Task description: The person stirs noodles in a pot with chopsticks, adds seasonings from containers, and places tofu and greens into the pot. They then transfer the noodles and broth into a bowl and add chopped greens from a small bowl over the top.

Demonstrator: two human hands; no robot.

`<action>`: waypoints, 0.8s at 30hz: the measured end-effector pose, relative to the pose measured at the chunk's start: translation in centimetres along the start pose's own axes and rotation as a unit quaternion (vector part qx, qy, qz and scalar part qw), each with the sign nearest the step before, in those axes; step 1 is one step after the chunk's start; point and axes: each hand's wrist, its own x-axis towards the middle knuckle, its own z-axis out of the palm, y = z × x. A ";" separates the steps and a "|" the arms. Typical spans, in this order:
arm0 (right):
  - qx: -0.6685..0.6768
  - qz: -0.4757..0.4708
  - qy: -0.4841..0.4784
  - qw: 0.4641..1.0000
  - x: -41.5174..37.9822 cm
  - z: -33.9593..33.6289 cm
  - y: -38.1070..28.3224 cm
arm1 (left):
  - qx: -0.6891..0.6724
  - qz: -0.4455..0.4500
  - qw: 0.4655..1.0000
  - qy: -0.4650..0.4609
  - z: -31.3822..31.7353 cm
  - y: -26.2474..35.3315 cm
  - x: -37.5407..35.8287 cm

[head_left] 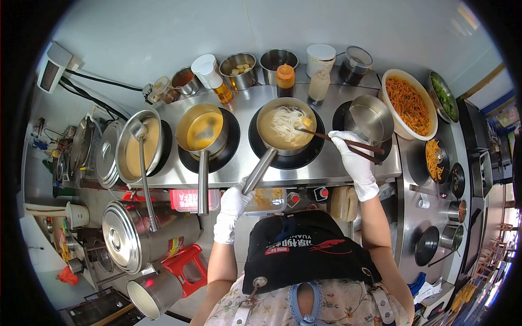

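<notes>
My gloved left hand is closed around the metal handle of a saucepan on the middle burner. White noodles lie in pale broth inside it, with a yellow piece, perhaps egg, at their right side. In my gloved right hand is a pair of dark chopsticks, their tips in the saucepan by the noodles. Left of it stands a second saucepan with yellow liquid. An uncovered metal pot sits on the burner beside my right hand.
A ladle rests in a wide pan of brownish liquid, its handle overhanging the counter edge. Squeeze bottles and metal tubs line the back. A white bowl of orange-red shreds stands right. Below left are a large lidded pot and red stool.
</notes>
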 end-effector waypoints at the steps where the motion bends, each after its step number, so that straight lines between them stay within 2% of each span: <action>1: -0.009 0.006 -0.011 1.000 -0.3 -0.3 -0.3 | 0.001 -0.002 1.000 -0.002 -0.1 0.1 0.0; 5: -0.005 0.007 -0.058 0.998 -1.4 -0.3 -2.4 | 0.015 -0.004 1.000 -0.006 0.2 -0.3 0.2; 15: 0.037 -0.025 -0.150 0.988 -1.2 4.0 -1.6 | 0.004 0.007 1.000 0.010 0.2 -0.2 0.0; 20: 0.074 -0.047 -0.127 0.988 0.4 5.2 0.7 | 0.005 0.009 1.000 0.014 -0.4 0.7 -0.3; 24: 0.080 -0.011 -0.097 0.992 1.5 5.3 1.8 | 0.003 0.009 1.000 0.015 -0.1 0.3 -0.2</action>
